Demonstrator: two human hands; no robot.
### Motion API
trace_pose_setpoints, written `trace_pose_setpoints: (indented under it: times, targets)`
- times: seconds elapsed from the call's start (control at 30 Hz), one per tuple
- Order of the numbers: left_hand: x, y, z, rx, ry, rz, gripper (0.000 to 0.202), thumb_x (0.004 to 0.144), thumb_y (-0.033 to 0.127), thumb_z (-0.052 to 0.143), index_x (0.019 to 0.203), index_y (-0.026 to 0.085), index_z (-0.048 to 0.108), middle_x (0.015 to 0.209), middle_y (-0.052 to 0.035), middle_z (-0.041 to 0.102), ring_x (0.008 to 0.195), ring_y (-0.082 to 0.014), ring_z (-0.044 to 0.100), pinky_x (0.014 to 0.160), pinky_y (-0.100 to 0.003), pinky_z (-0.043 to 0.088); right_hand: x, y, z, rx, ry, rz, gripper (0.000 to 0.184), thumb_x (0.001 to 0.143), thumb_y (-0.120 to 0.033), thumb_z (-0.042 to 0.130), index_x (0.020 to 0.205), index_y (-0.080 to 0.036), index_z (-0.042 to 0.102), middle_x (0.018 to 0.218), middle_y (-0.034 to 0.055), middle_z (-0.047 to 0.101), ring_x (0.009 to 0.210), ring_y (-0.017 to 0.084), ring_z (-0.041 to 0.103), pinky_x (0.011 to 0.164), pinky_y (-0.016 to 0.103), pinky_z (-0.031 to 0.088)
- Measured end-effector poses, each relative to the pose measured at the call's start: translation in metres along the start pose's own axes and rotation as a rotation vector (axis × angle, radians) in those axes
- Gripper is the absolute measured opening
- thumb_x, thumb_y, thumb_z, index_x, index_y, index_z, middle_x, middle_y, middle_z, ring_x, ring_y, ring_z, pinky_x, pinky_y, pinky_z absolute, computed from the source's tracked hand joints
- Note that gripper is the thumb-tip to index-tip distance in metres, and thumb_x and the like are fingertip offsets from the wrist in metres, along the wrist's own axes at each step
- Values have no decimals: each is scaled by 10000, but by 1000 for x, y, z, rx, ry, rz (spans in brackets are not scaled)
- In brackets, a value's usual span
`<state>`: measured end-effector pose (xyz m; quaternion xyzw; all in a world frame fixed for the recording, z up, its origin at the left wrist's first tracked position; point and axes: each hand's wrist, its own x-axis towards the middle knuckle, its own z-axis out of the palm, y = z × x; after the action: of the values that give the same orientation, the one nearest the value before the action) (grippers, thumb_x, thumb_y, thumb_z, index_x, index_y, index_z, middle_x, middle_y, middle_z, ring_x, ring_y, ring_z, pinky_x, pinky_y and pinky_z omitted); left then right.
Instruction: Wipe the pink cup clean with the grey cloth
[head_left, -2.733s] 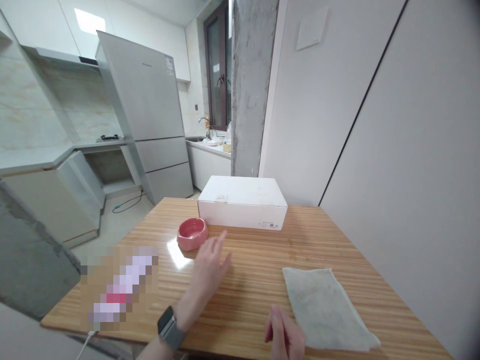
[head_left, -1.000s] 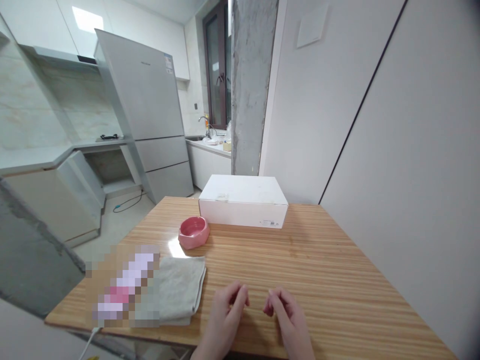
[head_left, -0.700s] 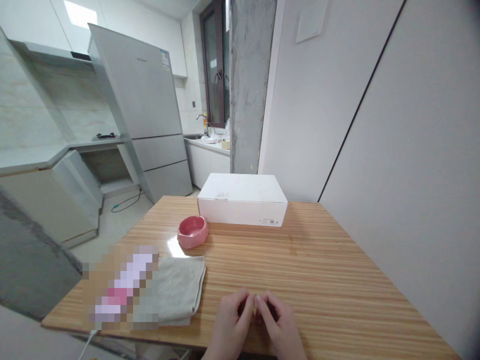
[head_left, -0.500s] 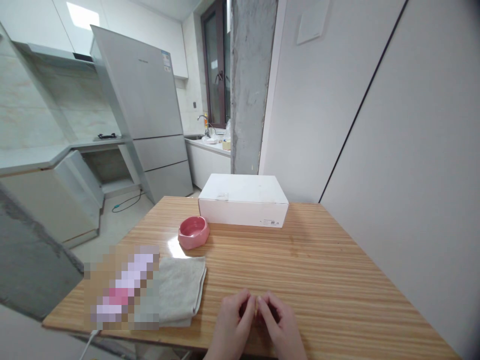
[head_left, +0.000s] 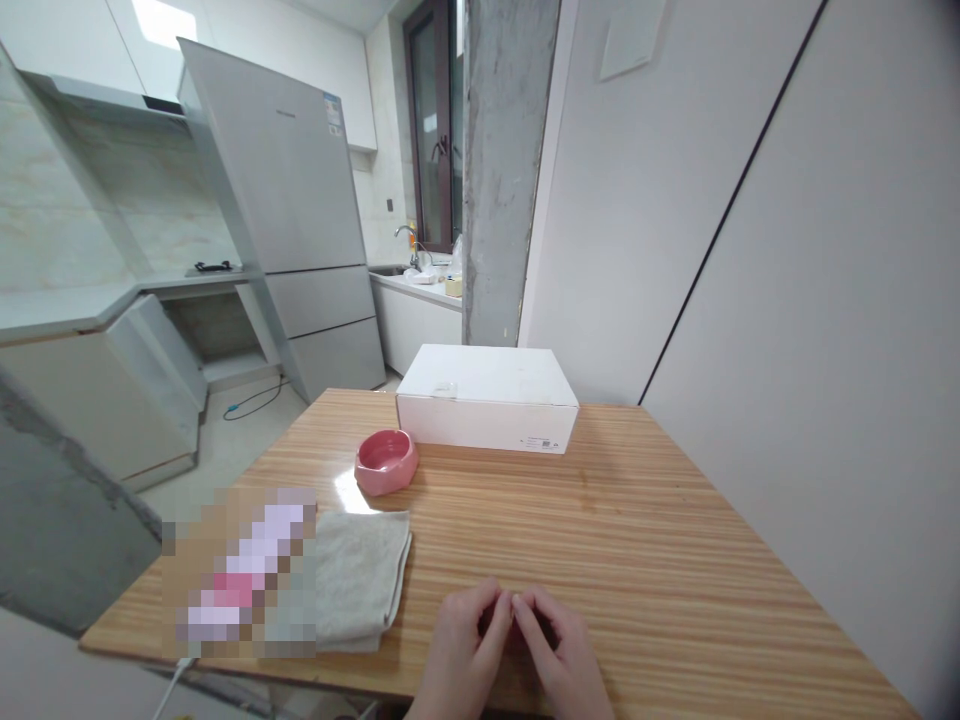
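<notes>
Both hands at the near edge of the table (head_left: 675, 550), low, side by side. Left hand (head_left: 466, 640) and right hand (head_left: 561, 645) curled inward, fingers bent, thumbs forward, tips of the 2 hands meeting or almost meeting. Neither spread. No object shows in either grip; whether something tiny sits between the fingertips, I cannot tell.

Cloth (head_left: 364, 580): grey-green, folded, lying flat to the left of the left hand, near it but apart, a strip of bare wood between. Its left side runs into a pixelated patch (head_left: 255, 560), pale purple and pink, contents unreadable. White cable (head_left: 169, 690) leads off the table there.

Step, as I judge it: a pause, hands together at rest, cloth lying folded and let go. Any next move calls for parting the fingertips first; for the cloth, the left hand would open and go left, fingers flat enough to get under a folded edge.

Farther out: pink bowl (head_left: 386, 480), upright, beyond the cloth, close to the front left corner of a white box (head_left: 487, 400); contact unclear. Box sits closed at the far edge. Behind: grey fridge (head_left: 300, 180), tap (head_left: 409, 235), concrete pillar (head_left: 499, 180).
</notes>
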<state>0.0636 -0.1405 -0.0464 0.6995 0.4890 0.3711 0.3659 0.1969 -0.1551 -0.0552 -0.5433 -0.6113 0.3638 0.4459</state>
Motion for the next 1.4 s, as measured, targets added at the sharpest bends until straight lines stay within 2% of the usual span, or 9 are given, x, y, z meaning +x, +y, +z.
trace_pose_setpoints:
  times: [0.43,0.7,0.9,1.4]
  targets:
    - [1,-1,-1,11,-19,29,396,966,377,373,628,189,461,586,16,493,572,-119,448,557,-238,267,0,5,0,27,37,19,413,885,-564,480,710,-213,607,681,28,637,669,200,602,645,273,482]
    - [0,-1,-1,61,-2,34,388,972,359,365,642,189,475,596,10,514,577,-122,470,564,-237,276,0,3,0,38,-21,-1,388,922,-517,453,713,-209,563,667,5,584,653,177,576,635,259,454]
    - [0,1,-2,57,-6,30,390,971,348,375,623,189,455,582,13,511,566,-118,462,555,-236,272,-1,9,0,15,-13,-6,359,921,-494,475,733,-209,588,699,11,618,689,183,593,683,263,458]
    - [-1,-1,-2,66,-23,8,369,966,341,361,629,198,409,595,12,490,582,-126,460,567,-252,256,0,6,-1,-13,-45,-6,364,924,-492,464,723,-210,573,692,13,604,678,189,586,663,269,455]
